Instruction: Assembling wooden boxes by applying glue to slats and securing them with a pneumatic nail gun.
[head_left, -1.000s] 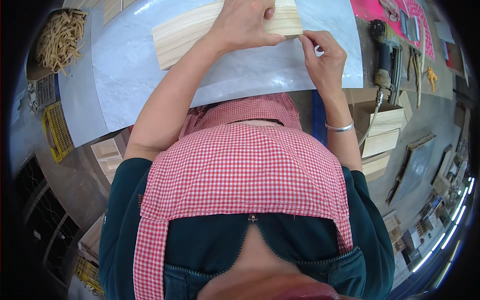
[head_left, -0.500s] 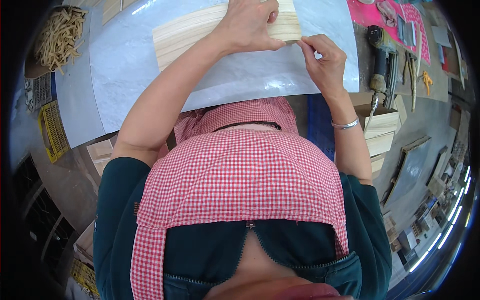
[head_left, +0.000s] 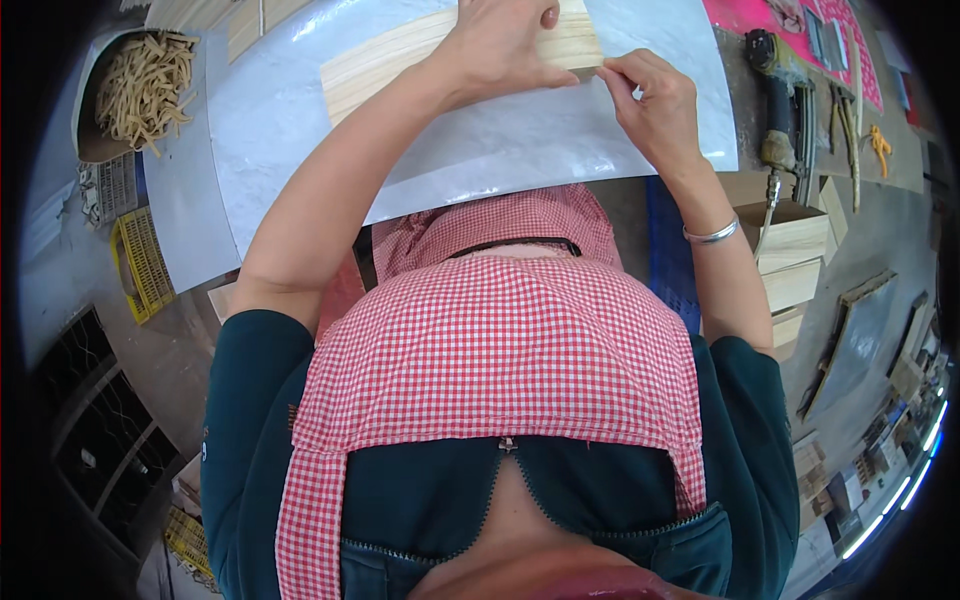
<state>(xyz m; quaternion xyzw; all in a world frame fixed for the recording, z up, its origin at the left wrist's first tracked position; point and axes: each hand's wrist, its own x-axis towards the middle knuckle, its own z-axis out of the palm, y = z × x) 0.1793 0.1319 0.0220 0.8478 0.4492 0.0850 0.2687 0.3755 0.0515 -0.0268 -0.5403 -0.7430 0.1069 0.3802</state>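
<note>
A pale wooden board (head_left: 372, 72) with visible grain lies on the white marbled sheet covering the table, partly cut off by the top of the view. My left hand (head_left: 505, 52) is closed on it, thumb stretched along its near edge and fingers bent over its top. Some of those fingertips are out of view. At the board's near right corner is my right hand (head_left: 658, 108), with thumb and forefinger pinched together. Whatever sits between those fingertips is too small to tell from the corner itself.
A scoop-shaped container of thin wood strips (head_left: 150, 90) stands at the far left. To the right lie an air tool (head_left: 775, 110) with a hose, thin sticks (head_left: 853, 130) and a pink cloth (head_left: 735, 14). Wooden boxes (head_left: 795, 245) are stacked below the table's right side.
The view has shifted a little, so most of the scene sits further right. Both hands keep nearly the same pose at the board.
</note>
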